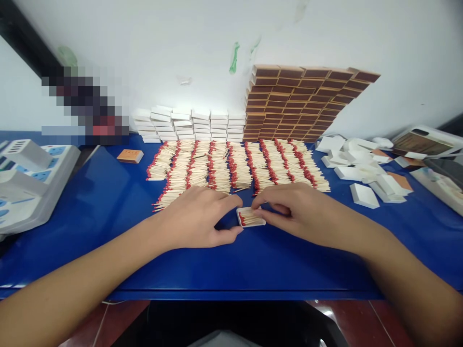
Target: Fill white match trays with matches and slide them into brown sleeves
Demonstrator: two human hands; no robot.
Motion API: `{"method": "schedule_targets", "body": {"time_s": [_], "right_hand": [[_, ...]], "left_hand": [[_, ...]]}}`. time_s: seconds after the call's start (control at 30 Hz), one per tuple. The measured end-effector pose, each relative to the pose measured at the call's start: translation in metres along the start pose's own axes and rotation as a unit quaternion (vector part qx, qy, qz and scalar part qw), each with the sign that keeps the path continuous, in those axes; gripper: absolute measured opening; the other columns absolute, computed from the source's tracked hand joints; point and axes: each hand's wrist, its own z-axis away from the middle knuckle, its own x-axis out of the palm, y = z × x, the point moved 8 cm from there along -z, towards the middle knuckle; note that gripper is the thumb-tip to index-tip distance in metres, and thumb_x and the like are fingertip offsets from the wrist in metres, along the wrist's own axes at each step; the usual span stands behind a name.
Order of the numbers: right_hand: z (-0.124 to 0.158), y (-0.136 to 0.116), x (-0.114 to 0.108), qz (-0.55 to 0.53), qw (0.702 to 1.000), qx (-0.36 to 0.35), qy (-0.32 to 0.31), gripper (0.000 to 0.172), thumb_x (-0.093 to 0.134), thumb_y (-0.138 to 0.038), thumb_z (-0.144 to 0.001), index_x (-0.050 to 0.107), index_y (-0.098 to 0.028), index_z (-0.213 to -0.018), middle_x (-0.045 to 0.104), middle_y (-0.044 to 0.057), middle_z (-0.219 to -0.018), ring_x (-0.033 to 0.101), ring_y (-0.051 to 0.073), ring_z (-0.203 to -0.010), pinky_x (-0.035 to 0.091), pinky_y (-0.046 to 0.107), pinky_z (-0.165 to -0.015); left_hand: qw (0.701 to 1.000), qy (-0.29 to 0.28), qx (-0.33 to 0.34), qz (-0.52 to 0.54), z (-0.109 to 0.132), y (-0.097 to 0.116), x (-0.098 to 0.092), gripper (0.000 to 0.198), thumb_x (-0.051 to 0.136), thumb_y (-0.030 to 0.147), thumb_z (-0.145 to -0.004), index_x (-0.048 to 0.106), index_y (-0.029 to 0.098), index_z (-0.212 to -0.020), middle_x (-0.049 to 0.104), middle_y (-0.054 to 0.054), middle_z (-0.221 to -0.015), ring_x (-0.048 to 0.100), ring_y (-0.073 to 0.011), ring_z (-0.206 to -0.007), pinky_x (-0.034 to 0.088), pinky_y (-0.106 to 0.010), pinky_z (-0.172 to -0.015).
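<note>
A small white matchbox tray [239, 220] lies on the blue table, with several red-headed matches [249, 218] in it, heads toward the left. My left hand [202, 217] holds the tray's left end, thumb at the near corner and index finger at the far one. From the right, my right hand [296, 212] reaches over the tray's other end, thumb and index finger pinched together on the matches there. How many matches it grips is hidden. Just beyond both hands, rows of loose matches [238, 166] cover the table.
Stacked white trays [191, 125] and a wall of brown-sided matchboxes [296, 103] stand against the white wall. Loose trays [364, 195] are heaped at right, near a phone [427, 140]. An orange matchbox [130, 155] and a power strip [36, 183] lie at left.
</note>
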Motion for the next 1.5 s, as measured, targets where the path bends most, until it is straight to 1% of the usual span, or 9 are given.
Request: {"method": "schedule_targets", "body": {"time_s": [0.13,0.23,0.3,0.43,0.73,0.9,1.07,1.33,1.5], "right_hand": [[0.005,0.019,-0.018,0.026,0.998,0.032,0.039,0.023,0.059,-0.038,-0.101,0.077,-0.024,-0.101,0.073,0.002,-0.078,0.063,0.018,-0.067,0.039,0.03,-0.062],[0.006,0.031,-0.017,0.043,0.998,0.039,0.018,0.02,0.06,-0.034,-0.099,0.077,-0.025,-0.099,0.074,0.002,-0.081,0.063,0.018,-0.069,0.04,0.03,-0.062],[0.006,0.035,-0.013,0.044,0.999,0.033,-0.001,0.018,0.061,-0.03,-0.098,0.078,-0.026,-0.1,0.076,0.002,-0.085,0.065,0.017,-0.072,0.041,0.03,-0.065],[0.004,0.035,-0.007,0.04,0.998,0.029,-0.026,0.02,0.058,-0.026,-0.098,0.078,-0.026,-0.099,0.078,0.001,-0.089,0.067,0.017,-0.076,0.043,0.029,-0.067],[0.004,0.035,-0.004,0.037,0.995,0.069,-0.068,0.018,0.059,-0.033,-0.098,0.069,-0.024,-0.086,0.073,0.002,-0.082,0.062,0.018,-0.071,0.039,0.029,-0.062],[0.008,0.038,-0.004,0.034,0.994,0.075,-0.068,0.022,0.06,-0.04,-0.099,0.068,-0.024,-0.085,0.07,0.001,-0.08,0.059,0.018,-0.069,0.037,0.03,-0.061],[0.008,0.043,-0.003,0.019,0.992,0.091,-0.083,0.023,0.062,-0.041,-0.098,0.065,-0.024,-0.083,0.068,0.0,-0.078,0.058,0.017,-0.069,0.036,0.029,-0.061],[0.002,0.038,-0.002,-0.005,0.994,0.082,-0.069,0.022,0.064,-0.041,-0.098,0.066,-0.023,-0.084,0.07,0.001,-0.082,0.062,0.018,-0.074,0.037,0.029,-0.064],[0.004,0.042,0.0,-0.007,0.992,0.094,-0.085,0.026,0.064,-0.044,-0.098,0.066,-0.023,-0.083,0.073,0.002,-0.084,0.063,0.019,-0.076,0.038,0.029,-0.064]], "left_hand": [[1.0,0.008,-0.02,0.014,-0.001,0.0,0.001,0.046,0.061,0.058,-0.094,0.068,0.024,-0.126,0.076,-0.002,-0.088,0.071,-0.0238,-0.077,0.043,-0.033,-0.065],[0.999,0.004,-0.028,0.03,-0.003,0.0,0.004,0.038,0.06,0.054,-0.096,0.07,0.026,-0.119,0.074,0.0,-0.081,0.068,-0.0204,-0.07,0.037,-0.03,-0.06],[0.999,-0.001,-0.029,0.037,-0.004,-0.001,0.005,0.034,0.061,0.051,-0.096,0.07,0.026,-0.117,0.074,0.0,-0.082,0.068,-0.02,-0.071,0.037,-0.03,-0.06],[1.0,-0.016,-0.007,0.026,-0.004,0.001,0.005,0.034,0.06,0.05,-0.096,0.07,0.025,-0.116,0.076,0.0,-0.087,0.071,-0.0227,-0.079,0.04,-0.032,-0.065],[1.0,-0.026,0.005,0.009,-0.001,0.001,0.004,0.036,0.059,0.051,-0.097,0.071,0.023,-0.116,0.076,-0.002,-0.088,0.072,-0.0234,-0.08,0.043,-0.034,-0.067],[1.0,-0.021,0.01,0.006,-0.001,0.002,0.001,0.035,0.06,0.05,-0.096,0.072,0.023,-0.116,0.076,-0.002,-0.087,0.072,-0.0231,-0.079,0.043,-0.033,-0.067],[1.0,-0.013,0.014,0.001,-0.002,0.002,0.001,0.035,0.06,0.05,-0.096,0.072,0.023,-0.115,0.076,-0.002,-0.086,0.072,-0.0235,-0.08,0.042,-0.033,-0.066],[1.0,-0.005,0.021,0.004,0.0,0.001,0.001,0.035,0.061,0.05,-0.096,0.073,0.023,-0.115,0.075,-0.001,-0.086,0.071,-0.0215,-0.077,0.04,-0.032,-0.065],[1.0,-0.012,0.022,0.0,-0.001,0.002,0.0,0.034,0.061,0.049,-0.096,0.072,0.023,-0.115,0.076,-0.001,-0.087,0.072,-0.0224,-0.079,0.042,-0.034,-0.064]]}}
